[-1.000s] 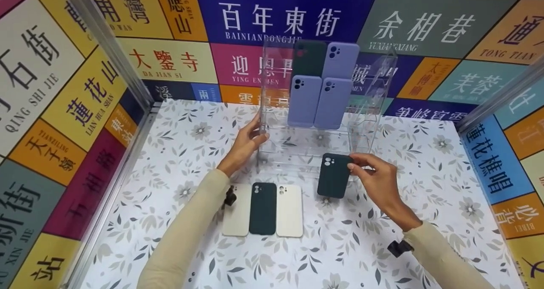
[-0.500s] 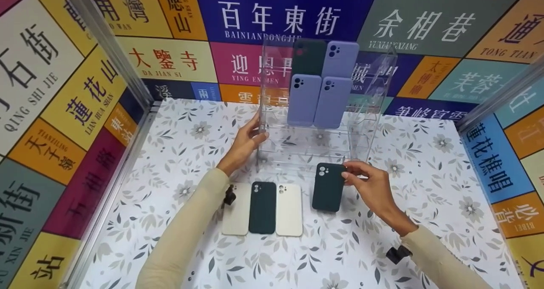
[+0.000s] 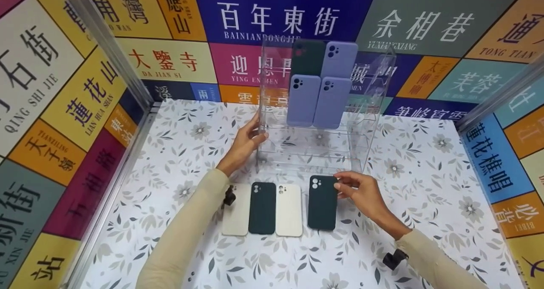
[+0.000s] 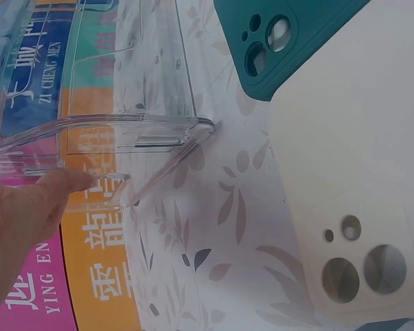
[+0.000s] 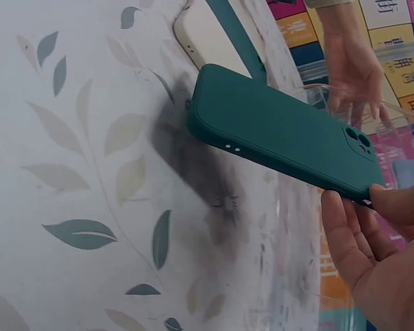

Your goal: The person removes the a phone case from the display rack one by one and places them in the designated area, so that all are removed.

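Observation:
My right hand (image 3: pixel 361 193) pinches a dark green phone case (image 3: pixel 322 204) by its upper right edge. In the right wrist view, this green case (image 5: pixel 276 131) is tilted above the table, its shadow falling beside it. My left hand (image 3: pixel 245 143) grips the left side of a clear acrylic display stand (image 3: pixel 306 155); the thumb shows, while other fingers are partly hidden behind the panel. On the table lies a row of cases: a cream case (image 3: pixel 236 214) partly covered by the left wrist, a dark green case (image 3: pixel 262 208), and a white case (image 3: pixel 289 210).
Upright on the stand are a dark green case (image 3: pixel 308 57) at upper left and three lavender cases (image 3: pixel 332 104). A floral cloth (image 3: pixel 178 238) covers the table. Printed sign panels (image 3: pixel 284 15) wall the back and sides, with metal posts (image 3: pixel 497 85) at the corners.
My right hand has brought the green case down and left, away from the stand's front and nearer the row. The left hand stays on the stand.

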Tool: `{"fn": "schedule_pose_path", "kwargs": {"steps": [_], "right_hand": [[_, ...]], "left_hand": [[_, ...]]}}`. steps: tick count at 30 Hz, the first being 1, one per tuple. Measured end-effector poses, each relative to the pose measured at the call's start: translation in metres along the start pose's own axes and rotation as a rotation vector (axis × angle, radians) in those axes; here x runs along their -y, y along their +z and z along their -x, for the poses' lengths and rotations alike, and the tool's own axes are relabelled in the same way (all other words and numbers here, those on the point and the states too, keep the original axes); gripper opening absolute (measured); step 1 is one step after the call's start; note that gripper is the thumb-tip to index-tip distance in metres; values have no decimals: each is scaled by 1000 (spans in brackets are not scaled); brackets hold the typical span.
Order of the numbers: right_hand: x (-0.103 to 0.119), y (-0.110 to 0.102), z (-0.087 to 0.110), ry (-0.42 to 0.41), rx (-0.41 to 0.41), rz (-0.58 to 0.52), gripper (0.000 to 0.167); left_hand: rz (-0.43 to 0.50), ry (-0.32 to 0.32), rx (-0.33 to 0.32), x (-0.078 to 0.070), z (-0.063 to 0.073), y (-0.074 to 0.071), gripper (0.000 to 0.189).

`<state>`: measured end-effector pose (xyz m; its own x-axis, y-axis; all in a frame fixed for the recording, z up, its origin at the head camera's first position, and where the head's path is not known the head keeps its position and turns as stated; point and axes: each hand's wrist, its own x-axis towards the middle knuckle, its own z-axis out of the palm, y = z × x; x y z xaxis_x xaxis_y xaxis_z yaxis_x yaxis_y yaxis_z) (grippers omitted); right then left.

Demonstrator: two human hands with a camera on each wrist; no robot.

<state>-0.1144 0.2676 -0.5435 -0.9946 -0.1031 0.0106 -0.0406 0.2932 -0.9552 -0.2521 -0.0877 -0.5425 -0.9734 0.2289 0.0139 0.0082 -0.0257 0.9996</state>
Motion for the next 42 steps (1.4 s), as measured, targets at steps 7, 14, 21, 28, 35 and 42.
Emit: {"fn": "schedule_pose_path", "kwargs": {"steps": [7, 14, 21, 28, 35, 42], "right_hand": [[-13, 6, -1, 110, 52, -61, 28], [-23, 13, -3, 163, 56, -61, 30], [-31, 20, -4, 192, 51, -57, 30], [-35, 23, -6, 192, 56, -53, 30], [-39, 27, -8, 181, 35, -9, 27], [-43, 32, -9, 179, 13, 33, 25]], "left_hand": [[31, -22, -12, 0, 1, 0, 81], [23, -28, -16, 0, 0, 0, 81], [22, -24, -12, 1, -1, 0, 81], [10, -19, -9, 0, 0, 1, 82], [12, -16, -2, 0, 0, 1, 82], [13, -17, -11, 0, 0, 1, 82]]}}
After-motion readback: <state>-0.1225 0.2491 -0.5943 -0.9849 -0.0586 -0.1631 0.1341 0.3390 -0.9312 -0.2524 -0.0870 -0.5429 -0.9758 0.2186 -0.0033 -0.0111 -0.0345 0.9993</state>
